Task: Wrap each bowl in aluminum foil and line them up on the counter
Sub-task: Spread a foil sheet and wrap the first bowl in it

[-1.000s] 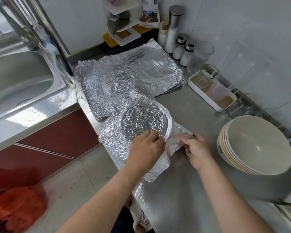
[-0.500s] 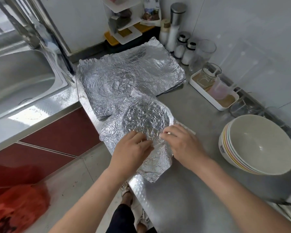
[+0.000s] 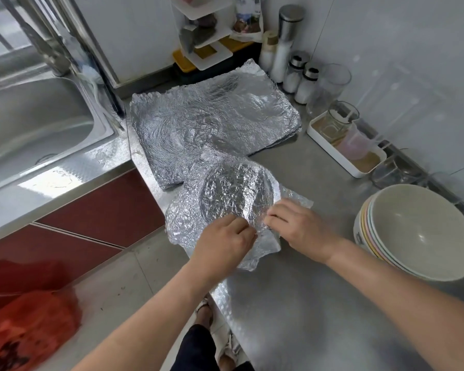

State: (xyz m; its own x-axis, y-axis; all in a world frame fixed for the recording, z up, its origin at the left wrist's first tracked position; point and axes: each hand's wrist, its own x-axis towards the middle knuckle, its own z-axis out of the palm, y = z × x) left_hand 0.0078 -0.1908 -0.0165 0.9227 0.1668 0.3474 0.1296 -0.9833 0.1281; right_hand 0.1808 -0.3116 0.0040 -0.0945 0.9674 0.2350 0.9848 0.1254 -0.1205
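Foil-covered bowl [image 3: 236, 194] on counter [image 3: 292, 303]. Left hand [image 3: 223, 245], right hand [image 3: 298, 228] both pinch foil at bowl's near edge, fingers curled. Bowl stack [image 3: 413, 231] right of it.

Both forearms bare, reaching in from the lower edge, converging. Knuckles up on left hand [image 3: 223, 243], fingers curled, pinching the foil [image 3: 233, 191]. Palm down on right hand [image 3: 300, 231], just beside it, bent fingertips pinching the same foil. Hands nearly touching.
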